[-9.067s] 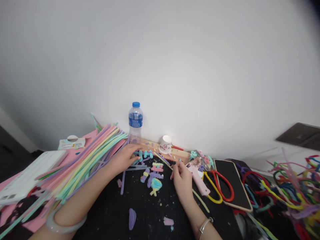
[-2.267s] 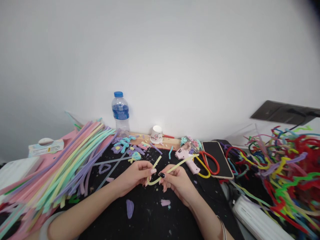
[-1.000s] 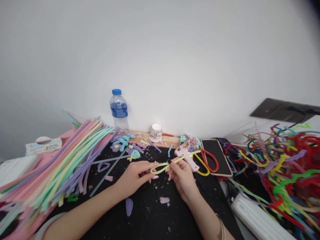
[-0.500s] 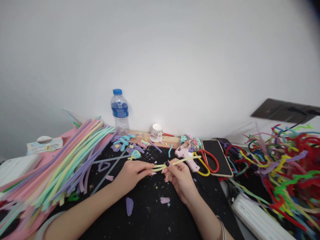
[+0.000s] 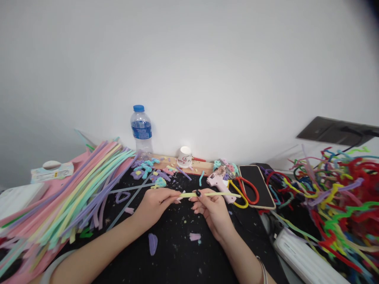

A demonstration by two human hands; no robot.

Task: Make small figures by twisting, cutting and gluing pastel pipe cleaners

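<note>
A pale yellow pipe cleaner (image 5: 219, 193) stretches level between my hands above the black work surface. My left hand (image 5: 156, 203) pinches its left end between thumb and fingers. My right hand (image 5: 211, 207) grips it farther along with thumb and forefinger, and a free length sticks out to the right past the hand, in front of a pink glue gun (image 5: 220, 183). Red-and-yellow-handled scissors (image 5: 248, 191) lie just beyond my right hand. Beneath the hands are a purple fuzzy piece (image 5: 153, 243) and a short pink piece (image 5: 195, 236).
On the left lies a large bundle of pastel pipe cleaners (image 5: 79, 189). A water bottle (image 5: 141, 130) and a paper cup (image 5: 185, 157) stand by the wall. Right of the scissors are a phone (image 5: 258, 185), a white power strip (image 5: 308, 256) and a tangle of bright pipe cleaners (image 5: 340, 197).
Between my hands, the yellow pipe cleaner showed two strands slightly apart; now they look like a single straight line. Its free right end has dipped from a slant to nearly level.
</note>
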